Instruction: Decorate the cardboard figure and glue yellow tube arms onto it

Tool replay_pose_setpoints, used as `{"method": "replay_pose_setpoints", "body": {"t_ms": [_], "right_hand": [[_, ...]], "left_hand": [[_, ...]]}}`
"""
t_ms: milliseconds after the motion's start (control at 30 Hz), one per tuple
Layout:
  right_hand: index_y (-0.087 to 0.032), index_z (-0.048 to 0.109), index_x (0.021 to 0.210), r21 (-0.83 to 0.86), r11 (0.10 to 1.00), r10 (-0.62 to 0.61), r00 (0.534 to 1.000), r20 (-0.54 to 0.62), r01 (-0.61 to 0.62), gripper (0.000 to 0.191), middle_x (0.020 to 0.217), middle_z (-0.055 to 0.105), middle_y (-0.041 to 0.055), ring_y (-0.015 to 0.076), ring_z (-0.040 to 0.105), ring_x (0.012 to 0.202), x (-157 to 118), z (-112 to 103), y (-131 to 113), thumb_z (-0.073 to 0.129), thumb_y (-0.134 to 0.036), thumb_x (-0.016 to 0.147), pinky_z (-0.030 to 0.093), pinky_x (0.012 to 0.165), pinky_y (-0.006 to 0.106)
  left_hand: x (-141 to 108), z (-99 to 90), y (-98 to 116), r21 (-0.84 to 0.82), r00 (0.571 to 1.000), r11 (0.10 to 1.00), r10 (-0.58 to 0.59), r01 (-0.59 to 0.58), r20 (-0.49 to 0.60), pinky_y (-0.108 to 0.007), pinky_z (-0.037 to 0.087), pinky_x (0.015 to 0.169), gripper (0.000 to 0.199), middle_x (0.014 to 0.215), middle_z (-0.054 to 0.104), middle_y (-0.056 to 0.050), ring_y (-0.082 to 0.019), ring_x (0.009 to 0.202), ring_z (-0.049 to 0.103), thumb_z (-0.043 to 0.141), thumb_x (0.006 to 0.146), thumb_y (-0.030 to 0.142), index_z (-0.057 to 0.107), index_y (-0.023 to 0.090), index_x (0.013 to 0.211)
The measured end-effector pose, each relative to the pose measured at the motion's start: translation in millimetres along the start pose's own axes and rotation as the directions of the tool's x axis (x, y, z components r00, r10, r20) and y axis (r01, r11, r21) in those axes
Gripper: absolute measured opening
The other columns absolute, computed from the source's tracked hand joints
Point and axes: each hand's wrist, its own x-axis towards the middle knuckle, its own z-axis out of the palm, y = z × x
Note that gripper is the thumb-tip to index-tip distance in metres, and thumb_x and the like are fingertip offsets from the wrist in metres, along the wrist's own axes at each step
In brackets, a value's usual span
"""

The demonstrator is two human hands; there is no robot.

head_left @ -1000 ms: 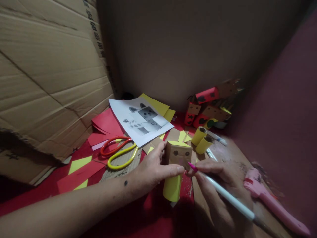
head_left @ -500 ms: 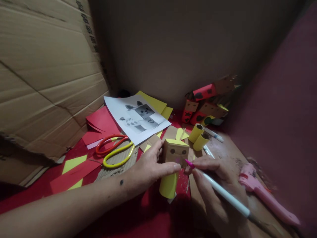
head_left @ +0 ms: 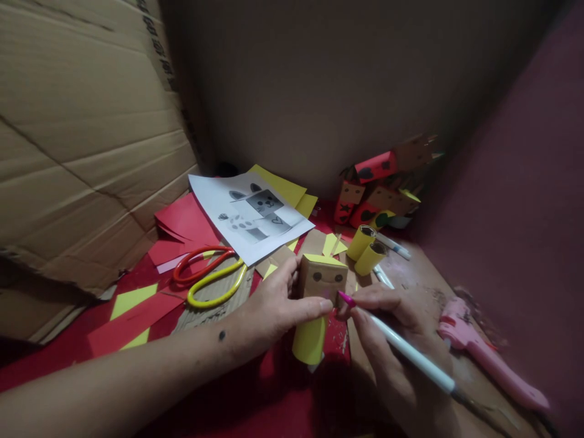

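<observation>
My left hand grips a cardboard figure with its thumb across the lower part of the face. The figure has a brown box head with two dark round eyes, a yellow strip on top and a yellow tube body. Between the thumb and fingers of my right hand is a white marker. Its pink tip is at the right side of the face, near a faint pink mark; whether it touches the cardboard I cannot tell.
Scissors with red and yellow handles lie left, by a printed drawing. Two yellow tubes stand beyond the figure. Several red figures are piled behind. A pink glue gun lies right, cardboard rises left.
The view has shifted slightly. My right hand and the marker have moved a little to the left, while my left hand keeps the same hold on the figure.
</observation>
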Motion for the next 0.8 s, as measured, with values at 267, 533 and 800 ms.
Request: {"method": "replay_pose_setpoints", "body": {"t_ms": [267,533,800], "right_hand": [[-0.023,0.064,0.091,-0.002,1.000,0.011,0.999,0.039,-0.011,0.008,0.078,0.070,0.0001,0.0128,0.071,0.073,-4.6,-2.6,5.0,0.060,-0.015,0.092,0.056,0.058,0.018],[-0.023,0.064,0.089,-0.036,0.999,0.005,1.000,0.024,-0.004,0.007,0.077,0.071,0.0006,0.0150,0.071,0.070,-4.8,-2.0,7.2,0.061,-0.017,0.091,0.059,0.062,0.023],[-0.023,0.065,0.089,-0.052,0.999,0.006,1.000,0.002,-0.006,0.007,0.079,0.072,-0.0003,0.0118,0.071,0.072,-4.5,-0.9,7.1,0.063,-0.016,0.090,0.059,0.066,0.018]], "left_hand": [[-0.5,0.8,-0.5,-0.005,1.000,1.000,0.006,-0.006,0.004,-0.043,0.049,0.100,0.049,0.130,0.068,-0.013,-0.032,0.123,0.062,0.078,0.079,0.023,0.054,0.018,0.120],[0.0,0.4,-0.7,0.011,1.000,1.000,0.001,-0.001,-0.017,-0.044,0.048,0.102,0.048,0.129,0.069,-0.012,-0.033,0.124,0.062,0.079,0.077,0.024,0.055,0.019,0.119],[0.3,0.1,-1.9,0.019,1.000,1.000,0.012,-0.012,-0.015,-0.045,0.047,0.103,0.046,0.130,0.067,-0.013,-0.033,0.124,0.061,0.077,0.078,0.023,0.055,0.019,0.118]]}}
